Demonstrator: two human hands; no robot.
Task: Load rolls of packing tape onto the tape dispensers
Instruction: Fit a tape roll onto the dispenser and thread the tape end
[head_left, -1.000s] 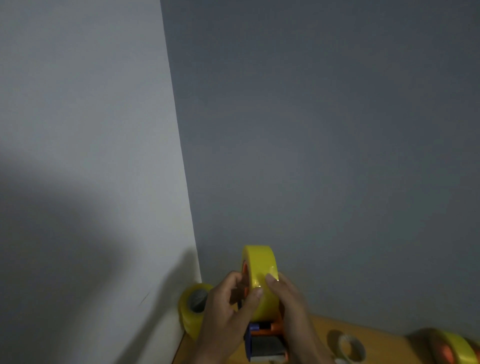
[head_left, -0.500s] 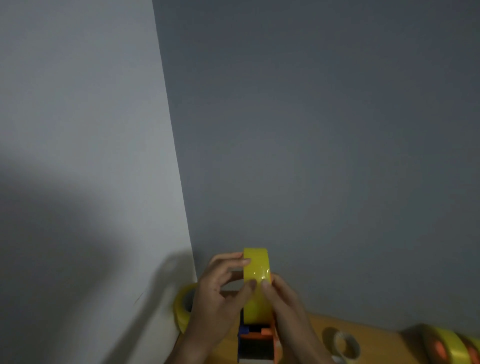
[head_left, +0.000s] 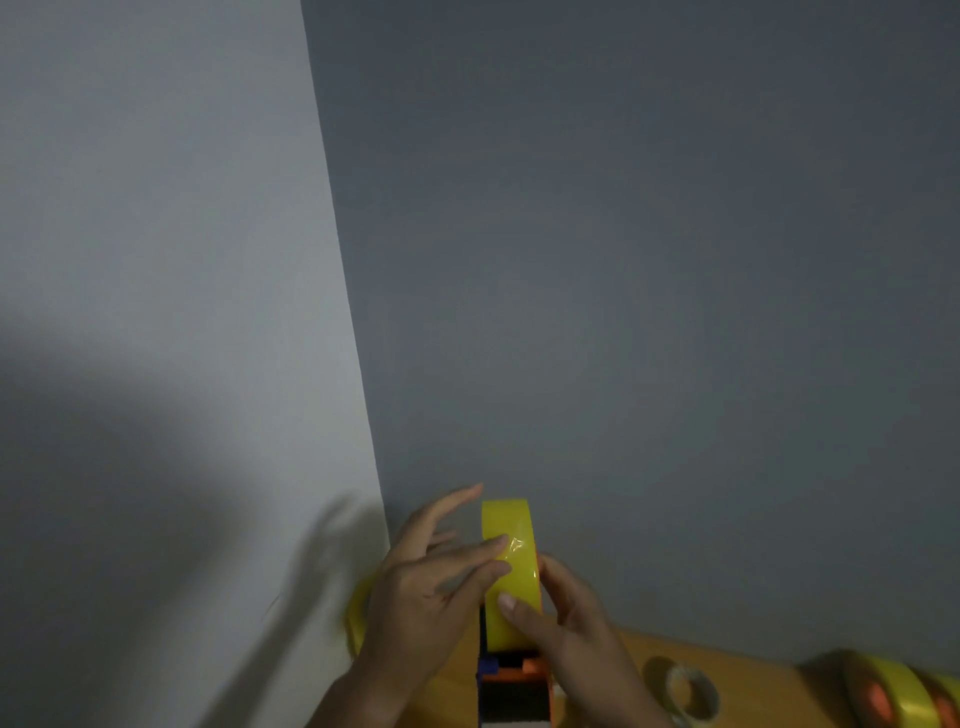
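Observation:
A yellow roll of packing tape (head_left: 509, 525) stands on edge in an orange and blue tape dispenser (head_left: 514, 686), held up near the bottom middle of the head view. My left hand (head_left: 431, 597) lies against the roll's left side, two fingertips on its tread and the upper fingers spread. My right hand (head_left: 566, 618) grips the roll and dispenser from the right, thumb pressed on the tread. The dispenser's lower part runs out of the frame.
A wooden table (head_left: 753, 670) shows at the bottom right. On it lie a clear tape roll (head_left: 691, 691) and loaded yellow rolls with orange hubs (head_left: 893, 691). Another yellow roll (head_left: 356, 618) stands behind my left hand in the wall corner.
The view has drifted slightly. My left hand's fingers have spread and slid along the roll's tread, and my right thumb has shifted lower on it.

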